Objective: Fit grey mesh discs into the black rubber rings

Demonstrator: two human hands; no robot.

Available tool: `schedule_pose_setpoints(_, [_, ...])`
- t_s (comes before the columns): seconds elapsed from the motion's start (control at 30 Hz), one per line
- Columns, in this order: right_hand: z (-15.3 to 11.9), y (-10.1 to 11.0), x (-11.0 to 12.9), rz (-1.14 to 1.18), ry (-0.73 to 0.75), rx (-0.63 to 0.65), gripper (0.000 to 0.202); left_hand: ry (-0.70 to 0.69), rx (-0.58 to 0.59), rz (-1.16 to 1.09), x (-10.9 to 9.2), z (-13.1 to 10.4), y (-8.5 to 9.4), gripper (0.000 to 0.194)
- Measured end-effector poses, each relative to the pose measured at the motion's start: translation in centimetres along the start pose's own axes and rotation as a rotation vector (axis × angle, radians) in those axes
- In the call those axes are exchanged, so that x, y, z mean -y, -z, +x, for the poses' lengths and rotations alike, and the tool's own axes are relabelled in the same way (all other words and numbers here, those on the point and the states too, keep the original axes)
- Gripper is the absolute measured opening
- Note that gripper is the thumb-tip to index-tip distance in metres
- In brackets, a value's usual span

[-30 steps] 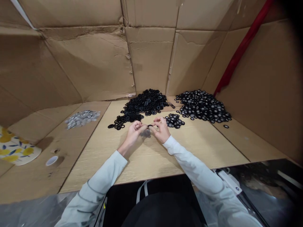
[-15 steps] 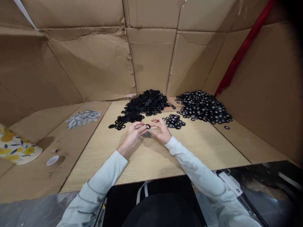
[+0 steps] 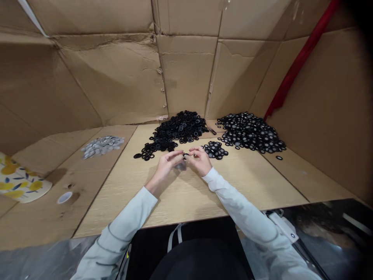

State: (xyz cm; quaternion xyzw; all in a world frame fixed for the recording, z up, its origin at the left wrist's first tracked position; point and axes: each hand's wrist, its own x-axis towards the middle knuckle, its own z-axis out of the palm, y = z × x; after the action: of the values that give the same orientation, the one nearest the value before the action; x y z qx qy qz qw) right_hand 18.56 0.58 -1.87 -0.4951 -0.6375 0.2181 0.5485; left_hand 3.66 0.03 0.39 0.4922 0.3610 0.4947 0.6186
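Between my two hands is a small black ring, held at the fingertips over the middle of the table. My left hand pinches it from the left, and my right hand grips its other side. Some grey discs lie on the board just below my fingers, partly covered by them. Behind my hands rises a heap of black rings. A small pile of black rings with grey centres sits right beside my right hand.
A larger heap of grey-centred rings stands at the back right, with one loose ring. Grey discs are piled at left. A floral container and white round object are further left. Cardboard walls enclose the table.
The black ring has shifted slightly right and turned flatter between my fingers. My right hand's fingers have drawn closer together, and more of the grey discs beneath shows.
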Motion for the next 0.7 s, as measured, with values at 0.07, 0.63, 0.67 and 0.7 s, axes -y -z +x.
schedule_pose_setpoints(0.07, [-0.1, -0.1, 0.1, -0.024, 0.018, 0.014, 0.013, -0.035, -0.026, 0.066, 0.0, 0.1, 0.1, 0.036])
schedule_pose_setpoints(0.63, [-0.5, 0.0, 0.7, -0.066, 0.164, 0.005, 0.009, -0.06, -0.15, 0.001, 0.4, -0.5, -1.0, 0.029])
schedule_pose_setpoints(0.67, [-0.5, 0.1, 0.7, -0.035, 0.166, 0.036, 0.01, -0.035, -0.138, -0.038, 0.4, -0.5, -0.9, 0.03])
schedule_pose_setpoints(0.7, [-0.4, 0.2, 0.6, -0.004, 0.164, 0.063, 0.011, -0.017, -0.123, -0.071, 0.4, -0.4, -0.9, 0.03])
